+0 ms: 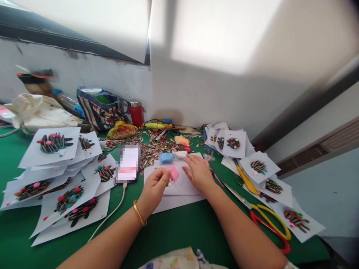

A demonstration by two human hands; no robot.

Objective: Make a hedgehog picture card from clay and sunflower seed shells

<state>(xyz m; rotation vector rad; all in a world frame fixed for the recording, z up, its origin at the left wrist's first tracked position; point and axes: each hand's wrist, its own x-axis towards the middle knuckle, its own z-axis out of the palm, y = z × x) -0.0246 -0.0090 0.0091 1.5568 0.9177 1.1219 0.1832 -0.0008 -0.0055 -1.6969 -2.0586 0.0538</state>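
Observation:
My left hand [155, 185] is curled in a pinch over a white sheet of paper [179, 186], fingertips touching a pink lump of clay [173, 173]. My right hand [198, 170] rests on the same sheet just right of the pink clay, fingers bent down onto the paper; I cannot make out anything in them. A gold bangle [139, 213] circles my left wrist. A blue clay piece [166, 157], a white piece [180, 153] and an orange piece [182, 141] lie beyond the sheet, beside a heap of sunflower seeds [148, 151].
Paper sheets bearing seed-and-clay figures are stacked at the left [60, 194] and spread at the right [259, 164]. A phone [128, 163] with a white cable lies left of my hands. Red-and-yellow scissors [269, 222] lie at the right. A striped bag [102, 108] and red bottle [137, 113] stand by the wall.

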